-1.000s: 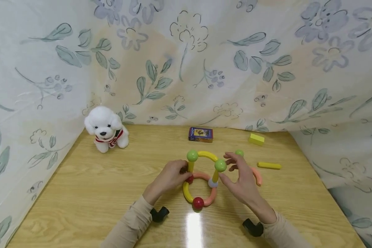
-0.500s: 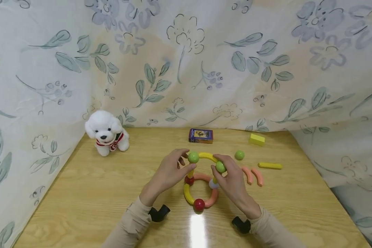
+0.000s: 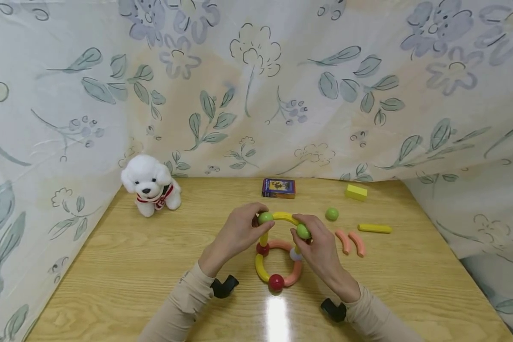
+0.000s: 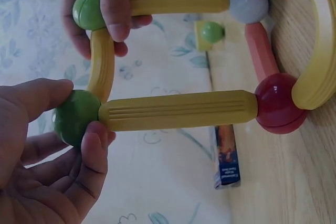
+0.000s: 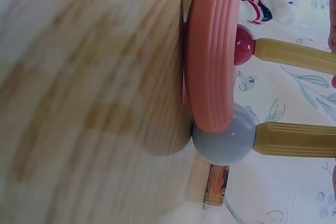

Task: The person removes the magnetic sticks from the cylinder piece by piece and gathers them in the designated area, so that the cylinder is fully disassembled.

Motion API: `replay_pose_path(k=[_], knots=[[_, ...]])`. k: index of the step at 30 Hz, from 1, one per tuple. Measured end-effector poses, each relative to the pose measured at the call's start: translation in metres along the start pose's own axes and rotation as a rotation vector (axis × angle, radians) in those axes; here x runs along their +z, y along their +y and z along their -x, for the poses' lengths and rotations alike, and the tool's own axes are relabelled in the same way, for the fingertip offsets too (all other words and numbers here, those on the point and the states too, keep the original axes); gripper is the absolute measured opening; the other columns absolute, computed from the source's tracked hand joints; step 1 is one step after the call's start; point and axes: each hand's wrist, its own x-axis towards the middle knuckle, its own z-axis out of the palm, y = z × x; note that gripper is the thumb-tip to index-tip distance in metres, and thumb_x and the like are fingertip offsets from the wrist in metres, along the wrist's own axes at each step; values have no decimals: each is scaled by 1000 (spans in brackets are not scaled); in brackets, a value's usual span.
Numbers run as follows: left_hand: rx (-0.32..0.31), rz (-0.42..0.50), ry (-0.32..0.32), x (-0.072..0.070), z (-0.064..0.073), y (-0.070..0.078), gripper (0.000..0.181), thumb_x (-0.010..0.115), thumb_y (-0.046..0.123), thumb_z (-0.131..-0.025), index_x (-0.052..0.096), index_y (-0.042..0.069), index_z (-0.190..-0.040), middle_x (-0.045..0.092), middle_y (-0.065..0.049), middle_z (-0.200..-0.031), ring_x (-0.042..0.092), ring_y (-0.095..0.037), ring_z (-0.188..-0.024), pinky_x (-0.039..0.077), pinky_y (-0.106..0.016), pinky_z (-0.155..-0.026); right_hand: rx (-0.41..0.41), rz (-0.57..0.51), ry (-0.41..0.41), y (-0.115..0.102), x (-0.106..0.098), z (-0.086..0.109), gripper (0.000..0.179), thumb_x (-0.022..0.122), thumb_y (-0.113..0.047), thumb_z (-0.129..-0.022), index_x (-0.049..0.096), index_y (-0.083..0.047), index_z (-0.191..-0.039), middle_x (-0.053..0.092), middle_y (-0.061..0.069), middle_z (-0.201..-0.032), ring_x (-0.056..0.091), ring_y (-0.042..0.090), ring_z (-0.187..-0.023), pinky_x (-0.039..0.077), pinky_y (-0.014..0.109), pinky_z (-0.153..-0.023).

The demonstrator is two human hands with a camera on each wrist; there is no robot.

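Observation:
A ring of curved magnetic sticks and balls lies on the table, with a red ball (image 3: 276, 282) nearest me and a grey ball (image 5: 224, 139) at its right. Two straight yellow sticks (image 4: 178, 112) rise from the ring, each topped by a green ball. My left hand (image 3: 236, 233) pinches the left green ball (image 4: 76, 117) between thumb and fingers. Around the right green ball (image 3: 303, 231) curl the fingers of my right hand (image 3: 323, 255). A curved yellow stick (image 3: 284, 217) bridges the two green balls.
Right of the structure lie two curved orange sticks (image 3: 356, 244), a loose green ball (image 3: 331, 214) and a straight yellow stick (image 3: 374, 228). Farther back are a yellow block (image 3: 356, 192) and a small blue box (image 3: 279, 188). A white plush dog (image 3: 149, 185) sits back left.
My right hand has moved in from beside the right green ball and taken hold of it. My left hand has moved up from the lower red ball to the left green ball.

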Motion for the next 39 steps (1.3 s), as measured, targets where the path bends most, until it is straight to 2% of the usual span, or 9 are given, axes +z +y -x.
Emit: replay_pose_path(k=[9,15,18,25,31,39], knots=[[20,6,3,0,0,-2,17,70,17,-90,61,6,-100,59,-2,-80,48,-8,-65,41,-17,-56,-9,13,-4,1,0,-1,43,78,5,-77,65,-6,-117,67,10,-100,49,2,-64,43,16,-52],[20,-21,-6,-1,0,-1,26,68,17,-90,68,2,-111,64,-5,-89,50,-9,-70,41,-16,-57,-21,25,-7,0,0,-1,42,77,5,-77,65,-6,-115,67,10,-99,50,3,-63,44,18,-51],[3,-22,-22,-1,0,0,25,68,18,-90,70,3,-110,65,-7,-92,50,-10,-71,41,-16,-57,-26,37,-8,0,-1,-1,41,78,5,-76,66,-5,-114,67,10,-98,50,3,-63,44,17,-52],[-42,-5,-50,-2,-2,1,15,66,16,-88,65,7,-100,60,-3,-83,47,-10,-66,38,-17,-53,-11,49,-23,1,-2,-1,39,77,3,-77,65,-5,-114,68,11,-99,50,3,-63,44,15,-52],[-42,2,-43,-4,-5,-3,13,64,14,-89,64,6,-99,60,-1,-76,45,-7,-59,35,-16,-49,22,60,-34,3,-5,-1,40,78,3,-77,65,-4,-114,69,12,-99,52,5,-65,47,18,-53],[-36,30,-72,-4,-6,-4,13,64,18,-93,63,8,-100,57,1,-74,46,-6,-57,36,-16,-50,5,52,-23,4,-5,-2,36,78,3,-77,65,-4,-110,69,12,-96,54,6,-65,47,18,-53]])
